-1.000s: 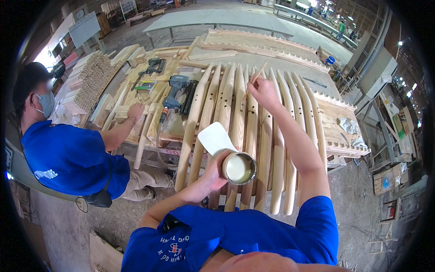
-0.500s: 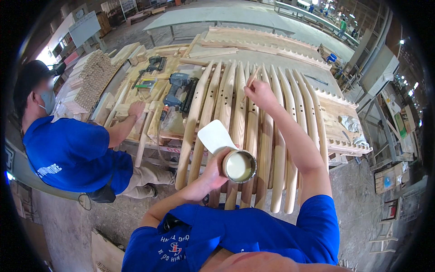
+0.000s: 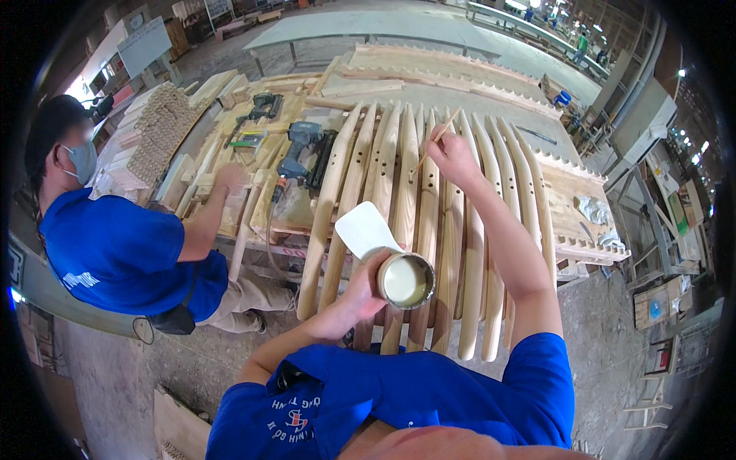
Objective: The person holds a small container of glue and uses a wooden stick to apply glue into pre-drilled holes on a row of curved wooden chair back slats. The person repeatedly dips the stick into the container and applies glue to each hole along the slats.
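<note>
My left hand (image 3: 360, 291) is closed around a round cup (image 3: 406, 281) with cream-coloured liquid in it. A flat white piece with rounded corners (image 3: 365, 230) juts out beside the cup from the same hand. Above the row of shaped wooden bars (image 3: 337, 192), my right hand (image 3: 454, 157) pinches a thin wooden stick (image 3: 448, 124). The stick's lower end points down at a bar with small dark holes; whether it touches the wood is hard to tell. Several bars lie side by side, their lower ends hanging past the table's edge.
A co-worker in blue (image 3: 115, 245) stands at the left, one hand (image 3: 231, 178) over wooden pieces. Grey-blue nail gun (image 3: 301, 153), a second nail gun (image 3: 264, 107) and stacked wood blocks (image 3: 157, 123) lie on that side. Notched wooden strips (image 3: 475, 88) and crumpled cloth (image 3: 592, 208) are beyond.
My right hand and its stick have shifted a little to the right and tilted. The left hand and cup stay put. The co-worker's hand has moved slightly.
</note>
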Demonstrator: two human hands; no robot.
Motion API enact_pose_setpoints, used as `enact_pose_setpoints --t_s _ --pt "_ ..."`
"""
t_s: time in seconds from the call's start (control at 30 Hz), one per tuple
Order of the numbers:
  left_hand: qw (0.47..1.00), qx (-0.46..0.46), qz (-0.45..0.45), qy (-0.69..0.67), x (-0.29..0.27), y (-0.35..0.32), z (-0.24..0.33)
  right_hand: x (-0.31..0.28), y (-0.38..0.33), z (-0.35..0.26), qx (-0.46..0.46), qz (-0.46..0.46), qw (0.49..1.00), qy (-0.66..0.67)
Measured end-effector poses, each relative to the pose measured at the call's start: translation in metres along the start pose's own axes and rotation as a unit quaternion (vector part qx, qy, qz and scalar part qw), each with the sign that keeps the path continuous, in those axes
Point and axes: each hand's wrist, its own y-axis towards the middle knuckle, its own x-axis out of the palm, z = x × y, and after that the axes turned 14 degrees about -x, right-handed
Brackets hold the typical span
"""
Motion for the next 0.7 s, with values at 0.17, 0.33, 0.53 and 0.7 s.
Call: enact_pose_setpoints --t_s 0.17,0.33,0.53,0.7 --pt "1.000 -0.002 -0.003 0.017 0.003 -0.001 0.000 0.007 -0.006 0.007 -0.030 0.015 0.999 0.002" --pt "1.000 0.000 -0.023 0.014 -0.001 0.001 0.000 0.018 -0.009 0.015 -0.021 0.002 1.000 0.013" --pt "1.000 -0.009 -0.011 -0.019 0.000 0.001 0.000 0.005 -0.008 0.010 0.010 -0.078 0.995 -0.065" --pt "1.000 -0.006 -0.017 -0.013 -0.001 0.000 0.000 -0.016 -0.013 0.015 0.001 -0.040 0.997 0.067"
